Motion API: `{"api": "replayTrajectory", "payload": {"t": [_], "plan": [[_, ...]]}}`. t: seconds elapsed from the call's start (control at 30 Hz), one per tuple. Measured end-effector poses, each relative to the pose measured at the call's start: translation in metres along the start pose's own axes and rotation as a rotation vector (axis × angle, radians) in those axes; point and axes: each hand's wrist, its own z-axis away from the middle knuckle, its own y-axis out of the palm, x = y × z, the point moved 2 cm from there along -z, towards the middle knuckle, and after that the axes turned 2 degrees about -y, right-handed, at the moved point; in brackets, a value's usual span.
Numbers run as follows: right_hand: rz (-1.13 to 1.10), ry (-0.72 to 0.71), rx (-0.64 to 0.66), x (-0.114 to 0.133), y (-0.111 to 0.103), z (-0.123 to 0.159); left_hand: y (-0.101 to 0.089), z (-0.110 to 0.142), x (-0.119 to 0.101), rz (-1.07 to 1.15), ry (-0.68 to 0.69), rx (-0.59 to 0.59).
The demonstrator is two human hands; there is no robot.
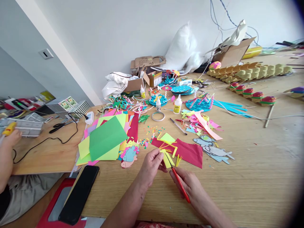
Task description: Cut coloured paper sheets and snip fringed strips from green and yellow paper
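Observation:
My left hand (152, 164) is closed on a small piece of yellow paper (167, 159), held above the front of the table. A pair of scissors (180, 184) with red handles is in my right hand (190, 183), its blades at the yellow paper. Just beyond my hands lies a dark red paper sheet (190, 152). Thin yellow paper strips (178, 160) and a light green paper piece (167, 138) are on or beside it. Paper fish cut-outs (217, 151) lie to the right, and more colourful fish cut-outs (130, 155) to the left.
Stacked coloured paper with a green sheet (108, 137) on top lies left, near a black phone (79, 193). Glue bottles (177, 104), a tape roll (158, 116), a pen (178, 126) and paper scraps (199, 123) stand or lie beyond. Another person's hand (11, 139) holds a yellow glue gun far left.

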Motion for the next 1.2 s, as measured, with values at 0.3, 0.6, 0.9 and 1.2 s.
{"api": "replayTrajectory", "payload": {"t": [0.3,0.6,0.9,1.2], "plan": [[-0.058,0.030,0.028,0.002,0.000,-0.001,0.004,0.003,0.005,0.039,-0.055,0.048],[-0.031,0.016,0.016,-0.005,0.002,0.000,0.006,0.000,0.006,0.064,-0.093,0.042],[-0.070,0.057,0.035,-0.004,-0.002,-0.002,0.008,-0.002,0.013,0.085,-0.148,0.072],[-0.084,0.071,0.019,-0.011,-0.001,-0.003,0.008,-0.007,0.018,0.098,-0.194,0.068]]}}
